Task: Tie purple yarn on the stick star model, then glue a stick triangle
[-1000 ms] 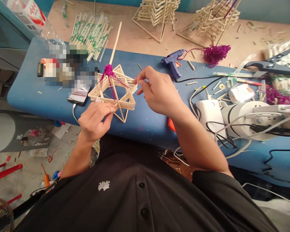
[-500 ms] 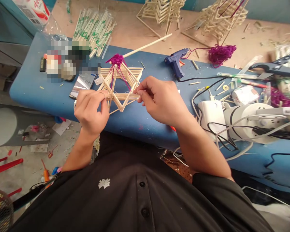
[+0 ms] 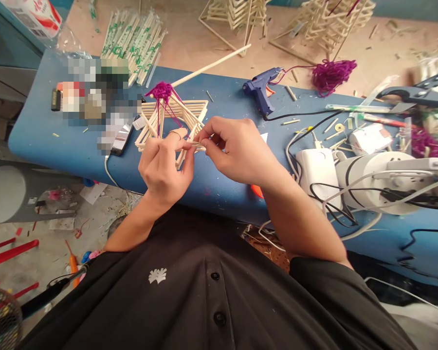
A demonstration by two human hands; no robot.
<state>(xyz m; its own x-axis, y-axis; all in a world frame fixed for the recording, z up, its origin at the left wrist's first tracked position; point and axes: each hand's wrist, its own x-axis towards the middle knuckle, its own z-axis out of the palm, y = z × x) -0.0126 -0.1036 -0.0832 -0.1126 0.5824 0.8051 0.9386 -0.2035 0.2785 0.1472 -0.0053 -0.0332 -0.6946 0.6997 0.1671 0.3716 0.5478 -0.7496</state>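
— Pinching from both sides: our left hand (image 3: 166,165) and right hand (image 3: 237,150) close thumb and fingertips on the near edge of the stick frame (image 3: 175,121), a star-like lattice of pale wooden sticks held tilted just above the blue table (image 3: 211,180).

— Why do we hold it from two sides?

— By our reading, it steadies the light frame so its glued joints take no twist. Above our grip, purple yarn (image 3: 162,92) is wound into a knot at the frame's peak, strands running down toward our fingers, and a long wooden stick (image 3: 211,65) slants away from the knot to the far right.

— And around the grip?

— Left of it, a phone (image 3: 122,141) lies on its cable beside a blurred patch. Right and beyond, a blue glue gun (image 3: 259,90) lies on its side, cord trailing, near enough to reach. Farther right sit white power adapters (image 3: 317,170) amid tangled cables.

— Farther still?

— Past the table's far edge, wrapped chopsticks (image 3: 135,43) lie in a loose heap, a bundle of purple yarn (image 3: 330,75) rests on the tan surface, and finished stick towers (image 3: 241,12) stand behind, among scattered offcuts.
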